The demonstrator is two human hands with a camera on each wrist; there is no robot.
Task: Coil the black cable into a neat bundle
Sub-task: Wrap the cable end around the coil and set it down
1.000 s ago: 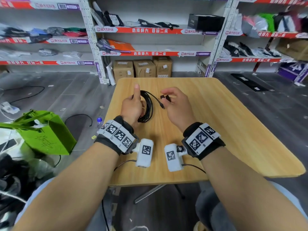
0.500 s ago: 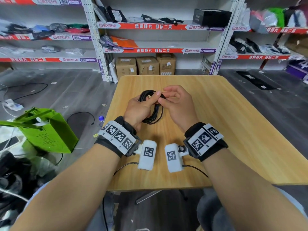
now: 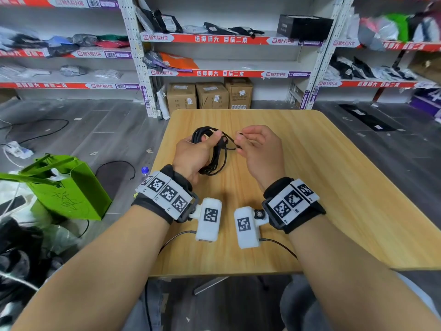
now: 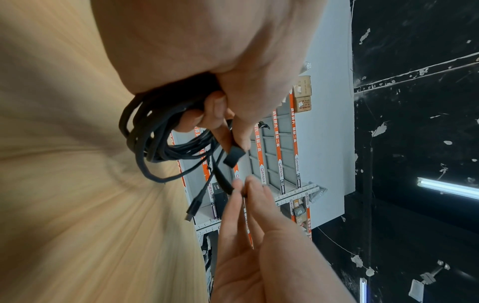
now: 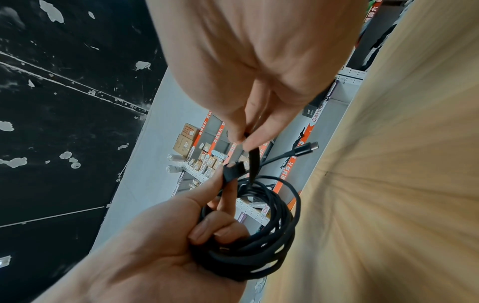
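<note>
The black cable is wound into a coil of several loops, held just above the wooden table. My left hand grips the coil, fingers curled through the loops and thumb pressed on top. A flat black strap runs from the coil up to my right hand, which pinches the strap's end between thumb and fingertips. The same strap shows in the left wrist view below my left thumb. The cable's plug sticks out free beside the strap.
A green bag and a small bottle sit on the floor left of the table. Loose cables lie on the floor there too. Cardboard boxes and stocked shelves stand behind the table.
The hands met at the coil half a second ago. Since then my right hand has drawn back to the right with the strap end, and my left thumb has closed over the coil.
</note>
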